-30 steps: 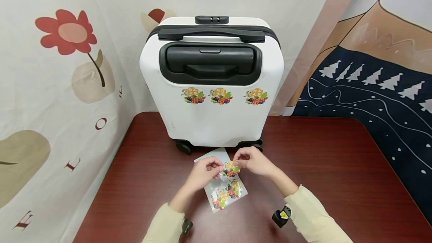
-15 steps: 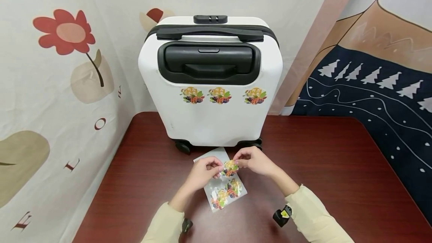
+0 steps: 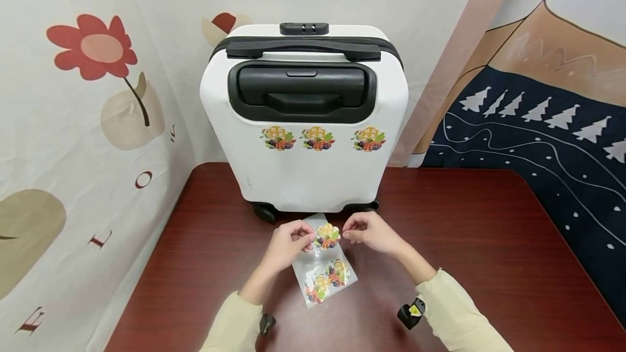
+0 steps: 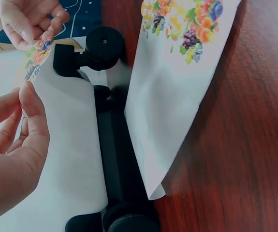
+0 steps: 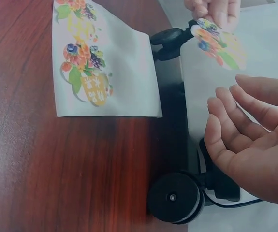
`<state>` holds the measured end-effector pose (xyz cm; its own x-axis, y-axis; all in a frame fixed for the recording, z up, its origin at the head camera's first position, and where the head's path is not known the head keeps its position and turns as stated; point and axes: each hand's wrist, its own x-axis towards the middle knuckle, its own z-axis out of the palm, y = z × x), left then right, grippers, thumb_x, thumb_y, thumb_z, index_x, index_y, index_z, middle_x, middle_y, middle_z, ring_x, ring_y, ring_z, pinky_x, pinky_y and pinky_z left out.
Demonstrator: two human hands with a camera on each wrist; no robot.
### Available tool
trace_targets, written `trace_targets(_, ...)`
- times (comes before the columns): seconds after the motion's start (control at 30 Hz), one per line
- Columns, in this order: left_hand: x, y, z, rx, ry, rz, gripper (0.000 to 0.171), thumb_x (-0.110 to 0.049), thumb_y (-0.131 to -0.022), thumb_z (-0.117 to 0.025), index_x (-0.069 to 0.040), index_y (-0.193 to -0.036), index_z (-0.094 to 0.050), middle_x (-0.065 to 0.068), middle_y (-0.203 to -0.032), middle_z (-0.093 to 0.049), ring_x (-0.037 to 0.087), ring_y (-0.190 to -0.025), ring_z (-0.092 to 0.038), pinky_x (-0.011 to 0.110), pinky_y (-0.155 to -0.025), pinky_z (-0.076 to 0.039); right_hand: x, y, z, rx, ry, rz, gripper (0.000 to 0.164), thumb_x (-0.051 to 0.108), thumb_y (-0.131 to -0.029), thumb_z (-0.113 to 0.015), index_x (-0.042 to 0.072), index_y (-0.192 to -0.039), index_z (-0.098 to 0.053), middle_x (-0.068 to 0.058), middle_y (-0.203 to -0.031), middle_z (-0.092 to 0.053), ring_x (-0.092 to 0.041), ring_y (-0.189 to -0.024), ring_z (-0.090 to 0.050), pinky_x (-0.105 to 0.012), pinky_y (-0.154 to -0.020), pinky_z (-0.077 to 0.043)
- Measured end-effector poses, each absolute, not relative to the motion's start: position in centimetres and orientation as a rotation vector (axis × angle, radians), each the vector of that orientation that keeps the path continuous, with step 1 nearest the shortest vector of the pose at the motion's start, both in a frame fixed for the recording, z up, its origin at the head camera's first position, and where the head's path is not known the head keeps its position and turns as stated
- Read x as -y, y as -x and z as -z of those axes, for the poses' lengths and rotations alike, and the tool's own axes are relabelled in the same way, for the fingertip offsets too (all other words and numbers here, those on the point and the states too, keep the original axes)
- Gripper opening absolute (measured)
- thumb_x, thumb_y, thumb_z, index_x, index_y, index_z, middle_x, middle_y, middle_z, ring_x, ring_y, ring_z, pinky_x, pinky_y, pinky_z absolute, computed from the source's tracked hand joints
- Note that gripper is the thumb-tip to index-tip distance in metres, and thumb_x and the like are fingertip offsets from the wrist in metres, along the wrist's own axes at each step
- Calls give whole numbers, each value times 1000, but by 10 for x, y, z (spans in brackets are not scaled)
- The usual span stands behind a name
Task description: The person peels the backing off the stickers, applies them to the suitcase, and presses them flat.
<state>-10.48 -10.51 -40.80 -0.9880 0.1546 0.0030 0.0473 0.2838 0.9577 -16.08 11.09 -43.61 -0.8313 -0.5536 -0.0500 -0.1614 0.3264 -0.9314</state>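
Note:
My left hand [image 3: 288, 243] pinches a loose fruit-print sticker [image 3: 327, 236] by its left edge, between thumb and fingertips. In the right wrist view this sticker [image 5: 219, 44] hangs from the left fingers, in front of the white suitcase. My right hand [image 3: 369, 232] is just right of the sticker, fingers loosely bent and holding nothing; a small gap shows between its fingertips [image 5: 240, 79] and the sticker. Below both hands lies a white backing sheet [image 3: 320, 257] with fruit stickers [image 3: 326, 280] at its near end. In the left wrist view the sheet [image 4: 163, 111] has a curled corner.
A white suitcase [image 3: 303, 178] with black handles and wheels [image 3: 265, 213] stands upright at the back of the reddish-brown table [image 3: 464, 243]. Three matching stickers [image 3: 318, 139] are in a row on its front, with a wider gap before the right one. Printed cloth [image 3: 161, 69] hangs behind.
My right fingers have let go of the loose sticker, and a gap has opened between them. My left hand has moved slightly left and up, carrying the sticker along.

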Motion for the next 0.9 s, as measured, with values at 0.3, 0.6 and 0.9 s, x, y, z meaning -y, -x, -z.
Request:
trace_targets(0.3,107,121,437,-2449,-181,-1880,6,0,-82,-64,5,-83,-62,15,-72,-63,20,-60,-61,30,-57,-53,-107,158,437,-2206,604,1539,6,1,-85,-58,-2,-82,-62,-17,-79,-64,-38,-69,-58,-54,-66,-48)
trace_targets(0.6,107,122,440,-2434,-183,-1888,6,-3,-83,-64,3,-84,-63,16,-73,-63,23,-61,-61,33,-58,-53,-106,158,435,-2196,602,1560,8,1,-86,-58,-6,-83,-61,-9,-78,-65,-40,-71,-58,-45,-63,-51)
trace_targets(0.9,104,116,424,-2413,-164,-1900,5,5,-83,-61,10,-85,-61,23,-75,-63,32,-65,-62,40,-61,-52,-104,156,432,-2208,615,1570,8,-2,-85,-58,-9,-84,-59,-13,-77,-64,-39,-71,-58,-29,-59,-50)
